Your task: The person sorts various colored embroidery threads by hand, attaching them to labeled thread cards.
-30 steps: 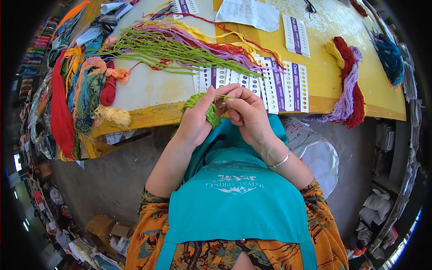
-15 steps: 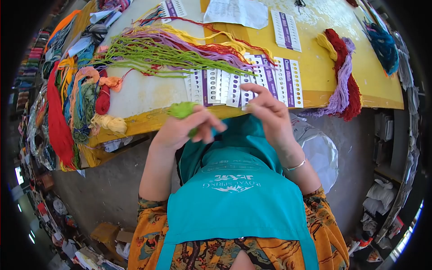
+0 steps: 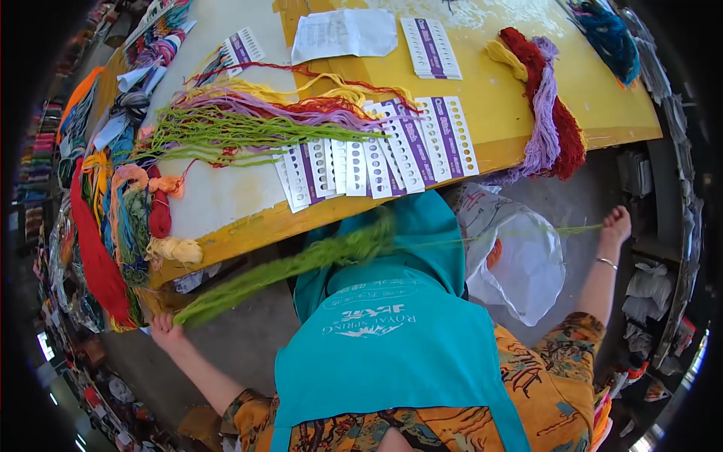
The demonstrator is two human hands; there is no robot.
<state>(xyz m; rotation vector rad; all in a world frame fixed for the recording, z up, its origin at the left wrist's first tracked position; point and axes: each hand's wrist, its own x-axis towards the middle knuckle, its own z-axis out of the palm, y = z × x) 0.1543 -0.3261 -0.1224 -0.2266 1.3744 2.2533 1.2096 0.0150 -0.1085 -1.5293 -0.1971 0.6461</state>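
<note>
Far out to the left, my left hand (image 3: 167, 331) is closed around one end of a bundle of green embroidery thread (image 3: 279, 277). The bundle stretches up and right across the front of my apron, its far end blurred. A thin green strand (image 3: 576, 229) runs from it to my right hand (image 3: 617, 224), whose fingers are pinched on it at the far right. On the table in front of me, perforated thread cards (image 3: 407, 151) lie fanned out. Loose green strands (image 3: 226, 134), with lilac, yellow and red ones, lie across the cards' left part.
Coloured skeins (image 3: 98, 218) hang over the table's left side. Red and lilac hanks (image 3: 553, 113) lie at the right edge. A paper sheet (image 3: 343, 34) and a stack of cards (image 3: 431, 49) sit further back. Below the table edge is a white plastic bag (image 3: 520, 271).
My hands have moved from close together before the apron to wide apart. The green bundle, bunched in my left hand before, is now drawn out between them. The view has shifted.
</note>
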